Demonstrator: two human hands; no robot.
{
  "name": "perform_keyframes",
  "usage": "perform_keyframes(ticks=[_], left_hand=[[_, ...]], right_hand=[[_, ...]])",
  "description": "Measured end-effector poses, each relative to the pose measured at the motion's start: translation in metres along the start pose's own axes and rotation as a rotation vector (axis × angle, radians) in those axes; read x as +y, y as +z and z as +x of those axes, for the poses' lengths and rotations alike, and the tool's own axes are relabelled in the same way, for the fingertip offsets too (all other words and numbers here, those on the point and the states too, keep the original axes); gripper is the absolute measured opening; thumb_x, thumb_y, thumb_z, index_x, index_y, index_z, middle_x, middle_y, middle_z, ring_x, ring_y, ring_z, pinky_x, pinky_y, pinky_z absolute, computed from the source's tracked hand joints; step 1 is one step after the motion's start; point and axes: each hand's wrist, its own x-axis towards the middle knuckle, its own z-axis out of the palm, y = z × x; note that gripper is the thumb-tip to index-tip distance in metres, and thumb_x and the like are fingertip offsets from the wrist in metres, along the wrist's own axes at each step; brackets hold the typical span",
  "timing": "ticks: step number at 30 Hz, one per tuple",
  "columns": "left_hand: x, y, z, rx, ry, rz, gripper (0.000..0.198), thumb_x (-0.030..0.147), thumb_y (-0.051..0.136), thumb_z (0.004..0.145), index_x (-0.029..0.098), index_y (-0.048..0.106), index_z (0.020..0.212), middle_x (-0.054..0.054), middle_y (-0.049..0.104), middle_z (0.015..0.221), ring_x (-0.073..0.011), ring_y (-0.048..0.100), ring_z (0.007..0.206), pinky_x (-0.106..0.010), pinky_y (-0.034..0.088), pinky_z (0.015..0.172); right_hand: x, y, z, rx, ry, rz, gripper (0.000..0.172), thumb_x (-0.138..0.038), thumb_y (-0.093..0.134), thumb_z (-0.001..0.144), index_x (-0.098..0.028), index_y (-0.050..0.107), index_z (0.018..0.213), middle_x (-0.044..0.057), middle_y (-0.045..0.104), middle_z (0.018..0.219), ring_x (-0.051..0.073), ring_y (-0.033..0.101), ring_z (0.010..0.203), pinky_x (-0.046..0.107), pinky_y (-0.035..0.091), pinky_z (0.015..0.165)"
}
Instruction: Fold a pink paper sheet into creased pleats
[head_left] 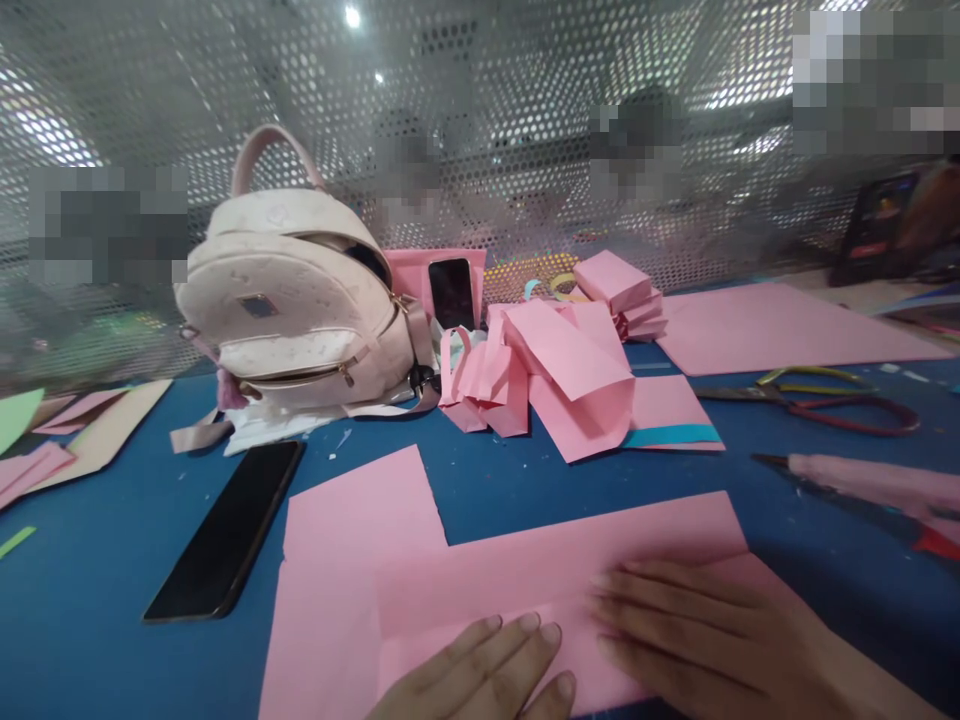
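Note:
A large pink paper sheet, partly folded over itself, lies on the blue table right in front of me. My left hand rests flat on the folded part near the bottom edge, fingers stretched out. Beside it, my right hand lies flat on the same fold, fingers extended and pointing left. Neither hand holds anything.
A black phone lies left of the sheet. Behind stand a cream backpack, a second phone and a pile of folded pink paper pieces. Scissors and a pink-wrapped pencil lie at the right. A perforated metal screen closes the back.

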Motion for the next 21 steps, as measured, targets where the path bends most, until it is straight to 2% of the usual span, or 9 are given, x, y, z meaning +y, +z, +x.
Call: perform_keyframes(ticks=[3,7,11,16,21], left_hand=[[-0.004,0.001,0.0,0.004,0.005,-0.016,0.034,0.022,0.038,0.108,0.023,0.063,0.13,-0.001,0.063,0.137,-0.0144,0.057,0.128,-0.029,0.044,0.108],[-0.005,0.001,0.0,-0.012,0.006,-0.009,0.036,0.02,0.036,0.107,0.023,0.062,0.133,-0.002,0.062,0.138,-0.0157,0.057,0.129,-0.033,0.04,0.111],[-0.004,0.001,0.0,0.003,-0.014,-0.026,0.038,0.017,0.036,0.107,0.022,0.06,0.135,-0.004,0.061,0.139,-0.0171,0.056,0.13,-0.035,0.037,0.113],[-0.004,0.0,0.0,0.014,-0.058,-0.041,0.043,0.013,0.031,0.106,0.023,0.059,0.137,-0.003,0.063,0.137,-0.0175,0.055,0.13,-0.036,0.037,0.113],[-0.004,0.003,-0.003,-0.007,-0.068,-0.04,0.045,0.009,0.033,0.104,0.022,0.054,0.142,-0.007,0.057,0.143,-0.0218,0.052,0.133,-0.04,0.039,0.112]], right_hand=[[-0.002,-0.002,0.003,-0.03,0.016,0.012,0.064,-0.004,0.044,0.081,-0.017,0.052,0.143,0.004,0.062,0.138,0.018,0.059,0.127,0.03,0.058,0.097],[-0.004,-0.002,0.004,-0.003,0.027,0.03,0.065,-0.005,0.043,0.077,-0.016,0.055,0.141,0.005,0.063,0.137,0.018,0.059,0.126,0.03,0.058,0.096],[-0.003,-0.003,0.004,0.013,0.023,0.018,0.063,-0.005,0.044,0.081,-0.016,0.054,0.142,0.004,0.063,0.138,0.017,0.059,0.126,0.028,0.057,0.096],[0.0,-0.008,0.009,-0.009,0.049,-0.004,0.054,-0.015,0.048,0.089,-0.016,0.053,0.143,0.003,0.063,0.137,0.016,0.063,0.122,0.024,0.058,0.092],[-0.001,-0.009,0.011,-0.011,0.047,-0.028,0.053,-0.014,0.047,0.089,-0.016,0.054,0.142,0.002,0.064,0.136,0.016,0.063,0.121,0.024,0.059,0.089]])
